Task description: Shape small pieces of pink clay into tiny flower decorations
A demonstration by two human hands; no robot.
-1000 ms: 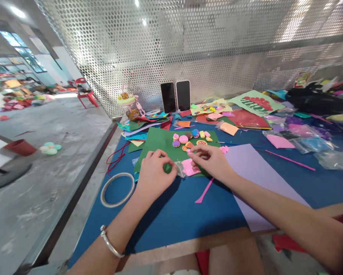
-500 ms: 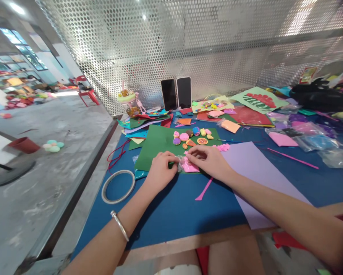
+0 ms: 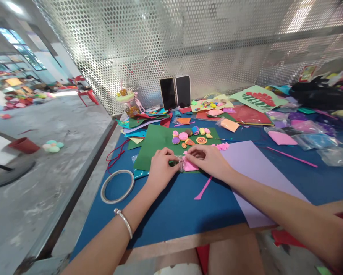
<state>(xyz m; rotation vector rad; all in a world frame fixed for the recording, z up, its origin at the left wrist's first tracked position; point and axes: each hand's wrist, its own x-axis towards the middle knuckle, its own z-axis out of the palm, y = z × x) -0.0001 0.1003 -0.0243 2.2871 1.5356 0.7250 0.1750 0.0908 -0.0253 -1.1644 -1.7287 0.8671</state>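
A clear bag of pink clay (image 3: pixel 188 165) lies on the near edge of a green sheet (image 3: pixel 157 144). My left hand (image 3: pixel 161 168) pinches the bag's left end with closed fingers. My right hand (image 3: pixel 208 160) is closed over its right part, fingertips on the pink clay. Several small coloured clay pieces (image 3: pixel 190 136) sit in a cluster on the green sheet just beyond my hands. A pink plastic tool (image 3: pixel 203 188) lies on the blue table cover (image 3: pixel 171 210) under my right wrist.
A lilac sheet (image 3: pixel 254 172) lies right of my hands. A tape ring (image 3: pixel 117 186) sits at the left edge. Two phones (image 3: pixel 175 93) lean against the perforated metal screen. Stacks of coloured paper, clay bags (image 3: pixel 309 139) and a pink stick (image 3: pixel 292 157) fill the back and right.
My hands have come together on the pink clay bag: the left hand moved right to pinch its end and the right hand lowered onto it.
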